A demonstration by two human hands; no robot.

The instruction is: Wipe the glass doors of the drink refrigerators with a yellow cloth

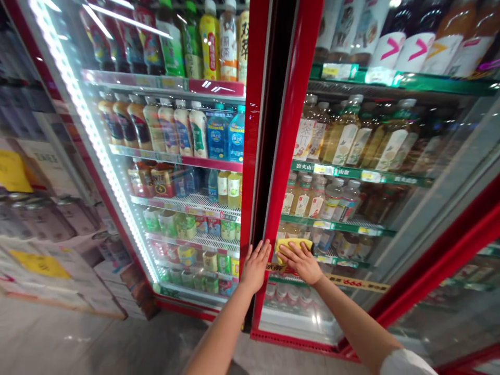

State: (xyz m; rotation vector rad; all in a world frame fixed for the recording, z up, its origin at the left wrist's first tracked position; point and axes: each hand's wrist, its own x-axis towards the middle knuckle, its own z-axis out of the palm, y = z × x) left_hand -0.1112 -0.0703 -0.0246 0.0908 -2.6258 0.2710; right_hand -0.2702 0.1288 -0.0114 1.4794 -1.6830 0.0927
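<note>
My right hand (pixel 301 262) presses a yellow cloth (pixel 292 243) against the glass of the right cooler door (pixel 312 307). The cloth shows above and beside my fingers, with a dark edge at its right; the rest is covered by the hand. To the left, my left hand (pixel 255 264) lies flat on the red door frame (pixel 253 172) beside the dark gap between the two doors, its fingers stretched out and nothing in it. Behind the glass at my right hand are shelves of bottled drinks (pixel 300 195).
A lit cooler section with bottles (pixel 199 130) and cans on several shelves stands at the left. Stacked cartons (pixel 42 271) and dark canisters are on the far left. A printed strip (pixel 357 283) crosses the right door's glass. Grey floor (pixel 167 338) lies below.
</note>
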